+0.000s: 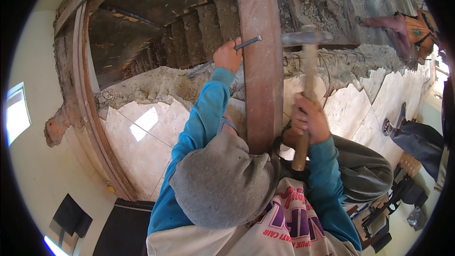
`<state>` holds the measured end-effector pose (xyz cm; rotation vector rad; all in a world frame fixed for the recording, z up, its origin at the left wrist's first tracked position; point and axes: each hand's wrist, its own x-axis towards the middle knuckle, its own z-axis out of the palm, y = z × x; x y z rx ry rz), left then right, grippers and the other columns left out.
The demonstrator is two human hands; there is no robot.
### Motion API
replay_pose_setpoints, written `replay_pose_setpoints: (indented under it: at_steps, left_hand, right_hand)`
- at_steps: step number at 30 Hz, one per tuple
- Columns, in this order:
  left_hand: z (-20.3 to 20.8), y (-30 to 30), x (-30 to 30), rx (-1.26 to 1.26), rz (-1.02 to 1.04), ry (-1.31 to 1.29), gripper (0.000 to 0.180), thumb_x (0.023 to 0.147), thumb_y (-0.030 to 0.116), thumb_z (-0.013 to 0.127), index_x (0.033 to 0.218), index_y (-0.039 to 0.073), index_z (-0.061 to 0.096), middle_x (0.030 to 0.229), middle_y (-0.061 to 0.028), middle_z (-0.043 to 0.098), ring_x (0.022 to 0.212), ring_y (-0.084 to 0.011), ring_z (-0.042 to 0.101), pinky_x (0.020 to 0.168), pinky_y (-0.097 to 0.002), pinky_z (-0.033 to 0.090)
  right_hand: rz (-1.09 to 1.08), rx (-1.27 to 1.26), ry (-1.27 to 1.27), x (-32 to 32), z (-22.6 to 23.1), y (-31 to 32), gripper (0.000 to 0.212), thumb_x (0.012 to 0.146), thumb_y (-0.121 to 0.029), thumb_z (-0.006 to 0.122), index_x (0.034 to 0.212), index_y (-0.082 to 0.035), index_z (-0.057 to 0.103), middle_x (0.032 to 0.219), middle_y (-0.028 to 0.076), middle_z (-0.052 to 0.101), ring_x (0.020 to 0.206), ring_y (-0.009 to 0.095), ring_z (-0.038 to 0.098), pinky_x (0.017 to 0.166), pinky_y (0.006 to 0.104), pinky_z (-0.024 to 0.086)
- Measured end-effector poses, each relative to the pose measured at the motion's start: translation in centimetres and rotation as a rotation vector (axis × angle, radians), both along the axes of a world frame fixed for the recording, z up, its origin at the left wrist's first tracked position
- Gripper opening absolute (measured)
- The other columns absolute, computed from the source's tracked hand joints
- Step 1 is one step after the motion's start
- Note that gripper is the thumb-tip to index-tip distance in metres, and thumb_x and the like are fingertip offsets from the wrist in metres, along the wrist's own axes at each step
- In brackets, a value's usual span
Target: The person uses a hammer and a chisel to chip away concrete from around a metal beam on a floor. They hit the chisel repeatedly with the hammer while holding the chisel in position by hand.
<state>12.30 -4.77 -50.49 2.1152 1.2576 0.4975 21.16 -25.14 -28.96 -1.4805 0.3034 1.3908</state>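
Observation:
My left hand (228, 57) is closed around a long metal chisel (250, 42). The chisel lies slantwise, its struck end up to the right in front of a brown wooden post and its other end down against the broken concrete edge (163, 83). In my right hand (309, 119) is a hammer, gripped on the lower half of its wooden handle (310, 73). The hammer's steel head (307, 37) is raised right of the post, smeared by motion and apart from the chisel. Both my knees are bent, in grey trousers (222, 182).
The brown post (260, 66) stands between my hands. Past the jagged tile floor (137, 137) a dark stairwell with rough steps (208, 21) drops away. At the far right are a person in orange (419, 31) and another person's dark-trousered leg (422, 144). A wooden frame (87, 90) stands left.

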Motion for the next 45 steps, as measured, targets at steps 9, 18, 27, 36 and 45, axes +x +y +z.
replay_pose_setpoints:
  at_steps: [9,18,27,36,45]
  left_hand:
    - [-0.5,-1.3,-0.2,0.010,-0.089,0.028,0.042,0.093,0.038,0.050,0.065,0.006,0.054,0.060,-0.0185,0.055,0.056,-0.0396,0.053,0.052,-0.0498,0.042]
    - [-0.3,-1.2,0.2,-0.025,-0.086,0.051,0.041,0.091,0.036,0.052,0.064,0.005,0.053,0.069,-0.0175,0.060,0.065,-0.0396,0.057,0.059,-0.0503,0.045]
    - [-0.5,-1.6,0.1,0.028,-0.074,-0.037,0.043,0.090,0.038,0.053,0.062,0.005,0.052,0.062,-0.0204,0.055,0.061,-0.0430,0.053,0.055,-0.0517,0.042]
    - [-0.9,-1.0,-0.1,-0.072,-0.074,0.035,0.043,0.091,0.038,0.051,0.063,0.006,0.055,0.060,-0.0190,0.056,0.059,-0.0410,0.054,0.055,-0.0501,0.044]
    - [-0.1,-1.6,-0.4,-0.086,-0.095,0.042,0.043,0.091,0.038,0.049,0.064,0.005,0.055,0.068,-0.0188,0.059,0.065,-0.0415,0.056,0.059,-0.0516,0.044]
  right_hand:
    - [-0.595,0.745,-0.124,5.1,5.1,-0.8,0.024,0.097,-0.033,0.043,0.082,-0.015,0.047,0.060,-0.005,0.039,0.046,0.003,0.036,0.039,0.0196,0.032]
    - [-0.212,0.153,0.014,1.7,1.4,-3.0,0.022,0.091,-0.029,0.055,0.075,-0.017,0.045,0.051,-0.008,0.033,0.036,0.004,0.032,0.031,0.0205,0.030]
    - [-0.452,0.705,-0.579,5.4,-0.3,-4.2,0.020,0.099,-0.025,0.035,0.088,-0.010,0.044,0.065,-0.003,0.041,0.053,0.006,0.040,0.051,0.0208,0.038]
    - [-0.021,-0.004,-0.117,1.0,2.0,-1.8,0.027,0.091,-0.028,0.056,0.069,-0.016,0.045,0.049,-0.008,0.034,0.036,0.004,0.034,0.032,0.0214,0.031]
    - [-0.449,0.822,-0.564,5.4,2.1,-3.4,0.020,0.099,-0.023,0.038,0.086,-0.011,0.048,0.064,-0.003,0.045,0.057,0.005,0.045,0.054,0.0185,0.041]
